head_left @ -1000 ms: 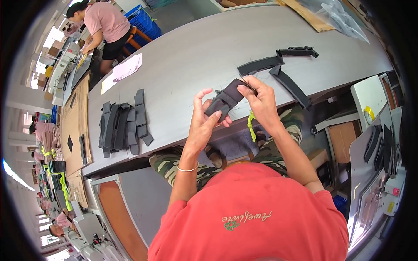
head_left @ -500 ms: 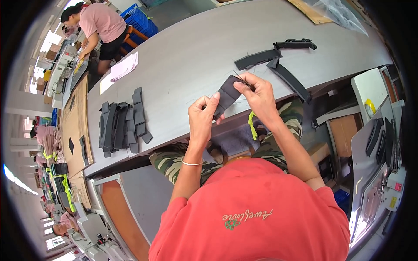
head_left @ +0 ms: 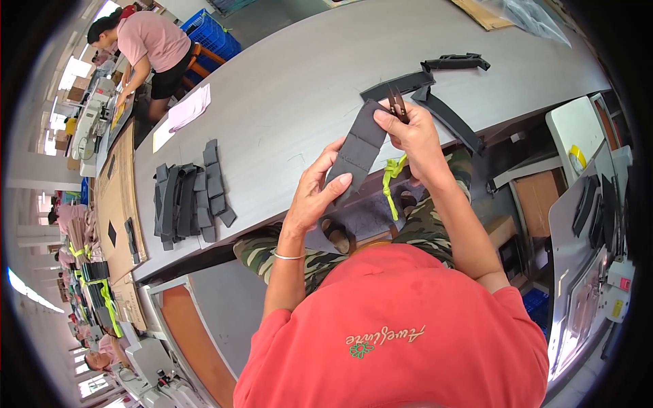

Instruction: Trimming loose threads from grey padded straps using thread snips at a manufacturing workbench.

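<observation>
A dark grey fabric strip [head_left: 359, 146] with stitched cross seams is stretched between my hands, above the table's near edge. My left hand [head_left: 316, 187] pinches its lower end, thumb on top and fingers beneath. At the upper end, the thumb of my right hand [head_left: 416, 139] presses the strip against the fingers. That same hand also keeps a small pair of dark thread snips [head_left: 397, 105], blades pointing away from me. A knotted yellow-green ribbon [head_left: 390, 183] hangs below the right hand; where it is tied is hidden.
On the grey table [head_left: 286, 102], a pile of similar strips [head_left: 183, 200] lies left, and several more strips [head_left: 449, 122] lie at right beyond my hands. Pink sheets [head_left: 190, 109] rest at far left. A co-worker [head_left: 153, 47] bends over a machine beyond the table.
The strip has been drawn out longer and more of its length shows. My left hand has shifted lower on it; the snips' blades now show above my right hand.
</observation>
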Motion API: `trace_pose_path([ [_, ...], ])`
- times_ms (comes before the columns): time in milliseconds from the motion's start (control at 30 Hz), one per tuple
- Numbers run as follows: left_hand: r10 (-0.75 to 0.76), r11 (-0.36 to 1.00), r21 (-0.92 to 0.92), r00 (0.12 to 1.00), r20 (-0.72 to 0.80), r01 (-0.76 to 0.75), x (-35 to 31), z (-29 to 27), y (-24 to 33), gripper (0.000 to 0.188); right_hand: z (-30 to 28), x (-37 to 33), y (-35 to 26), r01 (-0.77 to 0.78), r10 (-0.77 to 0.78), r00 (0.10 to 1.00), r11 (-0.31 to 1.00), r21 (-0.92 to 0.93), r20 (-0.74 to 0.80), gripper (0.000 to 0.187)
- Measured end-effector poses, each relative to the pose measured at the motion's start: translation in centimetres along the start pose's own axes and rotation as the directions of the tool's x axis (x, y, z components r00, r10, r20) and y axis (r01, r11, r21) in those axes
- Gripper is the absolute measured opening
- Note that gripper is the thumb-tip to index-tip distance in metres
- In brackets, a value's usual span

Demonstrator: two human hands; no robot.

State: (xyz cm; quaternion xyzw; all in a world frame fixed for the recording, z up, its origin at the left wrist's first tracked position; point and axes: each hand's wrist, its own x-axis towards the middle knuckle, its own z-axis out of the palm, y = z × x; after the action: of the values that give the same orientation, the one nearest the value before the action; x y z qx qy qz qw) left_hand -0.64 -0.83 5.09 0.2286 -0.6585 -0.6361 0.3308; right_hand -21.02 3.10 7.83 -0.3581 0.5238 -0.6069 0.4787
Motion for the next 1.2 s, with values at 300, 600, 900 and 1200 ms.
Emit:
trace_pose_path([
  [300,-0.127,0.981,-0.175,0.953,-0.274,0.080,0.0,0.3,-0.9,0.020,0.6,-0.7,0.9,0.387,-0.465,0.883,0.795,-0.467,-0.058,0.025],
  [600,-0.135,0.981,-0.180,0.927,-0.350,0.075,0.1,0.3,-1.3,0.026,1.1,-2.6,1.9,0.451,-0.468,0.873,0.671,-0.589,0.135,0.013],
  [900,-0.143,0.973,-0.220,0.942,-0.304,0.077,0.0,0.6,-1.3,0.026,1.1,-2.5,2.5,0.516,-0.565,0.802,0.492,-0.701,0.194,0.012],
  [1200,-0.138,0.975,-0.208,0.944,-0.301,0.076,0.2,0.4,-1.0,0.026,1.4,-2.7,1.7,0.459,-0.500,0.855,0.607,-0.649,0.137,0.011],
])
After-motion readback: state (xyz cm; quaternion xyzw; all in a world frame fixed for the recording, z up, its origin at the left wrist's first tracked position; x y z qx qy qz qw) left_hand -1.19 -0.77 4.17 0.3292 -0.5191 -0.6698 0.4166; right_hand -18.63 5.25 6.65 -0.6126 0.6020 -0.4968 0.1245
